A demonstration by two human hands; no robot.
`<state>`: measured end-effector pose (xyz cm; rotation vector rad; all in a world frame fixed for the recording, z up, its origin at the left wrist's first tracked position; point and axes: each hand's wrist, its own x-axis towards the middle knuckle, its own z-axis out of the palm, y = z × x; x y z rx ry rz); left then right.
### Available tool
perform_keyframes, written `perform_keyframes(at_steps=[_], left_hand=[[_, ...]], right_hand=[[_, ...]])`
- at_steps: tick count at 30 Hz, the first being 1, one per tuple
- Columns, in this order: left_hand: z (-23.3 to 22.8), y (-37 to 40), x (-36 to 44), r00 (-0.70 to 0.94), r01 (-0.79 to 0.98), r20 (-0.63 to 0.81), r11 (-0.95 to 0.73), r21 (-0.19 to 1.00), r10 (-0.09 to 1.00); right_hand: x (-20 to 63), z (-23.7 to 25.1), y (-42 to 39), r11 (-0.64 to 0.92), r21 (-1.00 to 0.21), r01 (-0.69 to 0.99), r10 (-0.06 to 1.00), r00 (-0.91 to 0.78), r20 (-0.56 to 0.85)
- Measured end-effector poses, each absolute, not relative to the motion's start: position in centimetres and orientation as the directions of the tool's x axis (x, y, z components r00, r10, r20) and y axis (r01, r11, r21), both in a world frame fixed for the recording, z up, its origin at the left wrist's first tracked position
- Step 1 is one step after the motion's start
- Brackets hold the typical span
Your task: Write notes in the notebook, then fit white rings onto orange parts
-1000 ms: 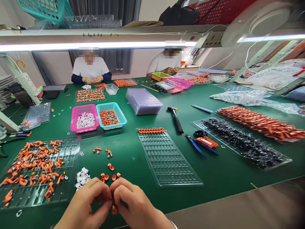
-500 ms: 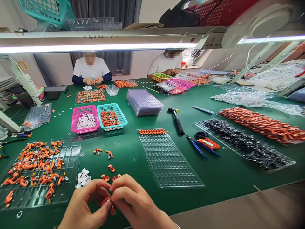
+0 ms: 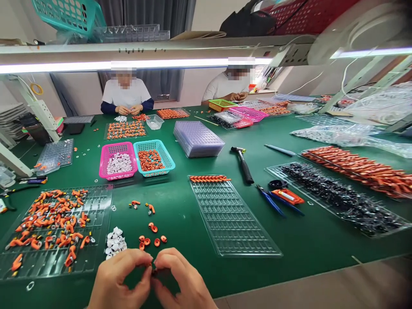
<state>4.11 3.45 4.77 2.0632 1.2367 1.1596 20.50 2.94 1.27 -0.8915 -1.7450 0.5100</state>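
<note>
1. At the table's near edge, left hand [image 3: 119, 279] and right hand [image 3: 182, 281] meet fingertip to fingertip, pinching a small orange part [image 3: 152, 269].
2. Just beyond: loose orange rings [image 3: 151, 238], white caps [image 3: 115, 243].
3. Bare green mat [image 3: 174, 206] separates the parts tray [image 3: 54, 231] from the clear grid tray [image 3: 231, 219].

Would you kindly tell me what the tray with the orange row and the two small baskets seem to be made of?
The tray looks like thin clear moulded plastic: the green mat shows through its glossy grid of pockets. The pink basket and teal basket look like opaque moulded plastic, with perforated lattice walls.
</note>
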Motion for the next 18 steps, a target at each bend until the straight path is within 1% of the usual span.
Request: perform_keyframes(at_steps=[3, 8, 12, 15, 18], left_hand=[[4.37, 3.61, 3.82, 0.270, 0.483, 0.461, -0.533, 0.695, 0.845], [4.09, 3.75, 3.72, 0.253, 0.487, 0.484, -0.543, 0.684, 0.838], [4.09, 3.61, 3.94, 0.227, 0.510, 0.501, -0.540, 0.669, 0.835], [4.02, 3.56, 4.05, 0.229, 0.520, 0.534, -0.567, 0.639, 0.814], [3.93, 3.58, 3.97, 0.241, 0.517, 0.550, -0.586, 0.624, 0.800]], right_hand=[[20.35, 1.11, 3.03, 0.646, -0.700, 0.304, 0.755, -0.125, 0.643], [20.16, 1.02, 3.12, 0.679, -0.668, 0.305, 0.717, -0.077, 0.693], [20.08, 0.77, 3.23, 0.695, -0.619, 0.365, 0.681, -0.058, 0.730], [20.12, 0.52, 3.32, 0.696, -0.577, 0.428, 0.658, -0.055, 0.751], [20.13, 0.60, 3.35, 0.708, -0.556, 0.436, 0.644, -0.075, 0.761]])
